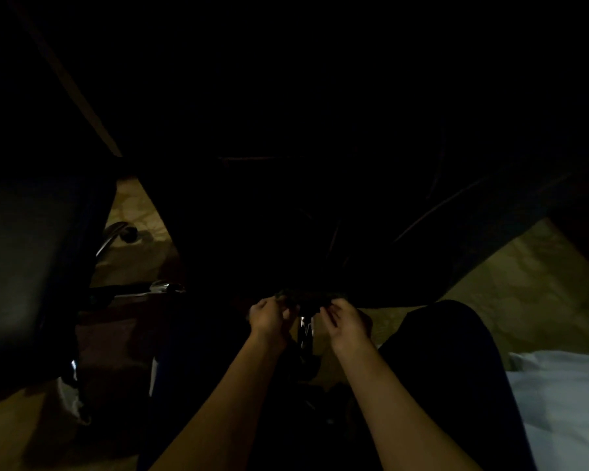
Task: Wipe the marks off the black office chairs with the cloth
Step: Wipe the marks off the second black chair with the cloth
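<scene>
**K:** Both hands are down at the lower edge of the dark chair [320,205] in front of us. Left hand [268,316] and right hand [346,321] each have fingers curled round a dark bunched thing stretched between them, which we take for the cloth [303,295]. Too dim to be sure.

**R:** So both grasping the cloth?

**K:** Reads that way. Cloth sits right at the chair's underside edge, above the shiny column [305,329]. We can't tell if it's pressed on the chair or just held taut beside it.

**R:** Progress?

**K:** Can't call it. Chair surface is near black, no marks visible either way. Our guess: we're mid-task, working low on this chair or refolding the cloth before the next pass.

**R:** Other chairs?

**K:** Second chair [31,266] at left, chrome base leg [113,236] showing on the floor [524,283]. Nothing touching it. We can't judge whether it's clean.

**R:** Anything else?

**K:** White fabric [565,402] at lower right, well apart from the hands. What's left, as we judge it: finish this chair, then check the left one in better light.
</scene>
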Tool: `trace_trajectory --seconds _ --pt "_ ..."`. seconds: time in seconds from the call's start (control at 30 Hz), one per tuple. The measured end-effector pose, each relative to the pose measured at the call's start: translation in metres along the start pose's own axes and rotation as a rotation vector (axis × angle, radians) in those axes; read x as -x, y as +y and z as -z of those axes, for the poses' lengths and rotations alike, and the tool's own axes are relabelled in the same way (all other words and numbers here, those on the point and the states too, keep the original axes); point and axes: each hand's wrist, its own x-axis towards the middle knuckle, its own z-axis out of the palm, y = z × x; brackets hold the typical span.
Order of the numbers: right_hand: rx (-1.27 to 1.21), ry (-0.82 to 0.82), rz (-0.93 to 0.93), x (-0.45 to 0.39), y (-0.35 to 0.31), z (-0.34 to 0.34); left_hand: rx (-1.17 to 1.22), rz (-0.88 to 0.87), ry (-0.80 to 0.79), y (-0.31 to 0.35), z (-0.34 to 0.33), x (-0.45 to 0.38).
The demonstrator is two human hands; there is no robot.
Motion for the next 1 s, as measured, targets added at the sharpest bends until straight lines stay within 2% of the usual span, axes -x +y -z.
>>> trace_trajectory --seconds 0.17,0.27,0.43,0.5,0.8,0.9,1.0 --pt "-0.019 -0.055 0.081 0.01 -0.023 -0.004 0.096 -0.075 0.033 0.01 -0.026 0.031" --pt "-0.046 -0.069 0.193 0.024 -0.04 -0.005 0.12 -0.149 -0.023 0.016 -0.04 0.055" --pt "-0.022 -0.105 0.385 0.039 -0.064 -0.003 0.063 -0.36 -0.038 0.012 -0.062 0.085" --pt "0.011 -0.1 0.399 0.033 -0.06 0.003 0.029 -0.367 -0.004 0.003 -0.065 0.083" --pt "0.052 -0.018 0.178 -0.027 -0.052 0.039 -0.135 -0.198 0.116 -0.05 -0.062 0.039" --pt "0.004 0.043 0.027 -0.05 -0.059 0.055 -0.041 -0.097 0.05 -0.059 -0.068 0.042" --pt "-0.032 0.024 -0.006 -0.064 -0.072 0.067 -0.02 -0.067 0.013 -0.062 -0.081 0.048"
